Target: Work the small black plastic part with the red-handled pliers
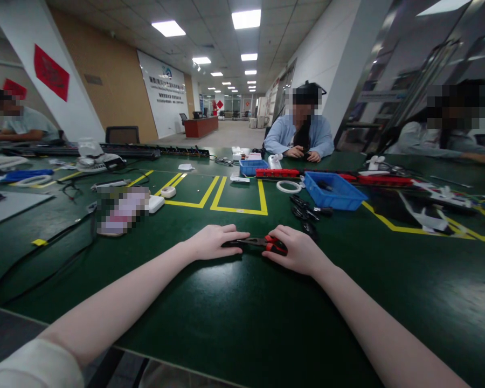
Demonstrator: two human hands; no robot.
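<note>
Over the green table (242, 302), my right hand (297, 250) grips needle-nose pliers (255, 242) by their red and black handles. The jaws point left, toward my left hand (212, 242). Between the thumb and fingers of that hand is a small dark piece (231, 244), at the jaw tips; its kind cannot be made out. Whether the jaws are clamped on it is too small to tell. Just beyond my right hand lie several black cables (305, 213) in a bundle.
Blue bins (335, 196) and a white ring (289, 187) stand farther back on the right. To the left are a phone (123, 213), a white tape roll (168, 192) and a looped black strap (44, 242). Yellow tape (238, 210) marks the tabletop. A person (301, 134) sits opposite.
</note>
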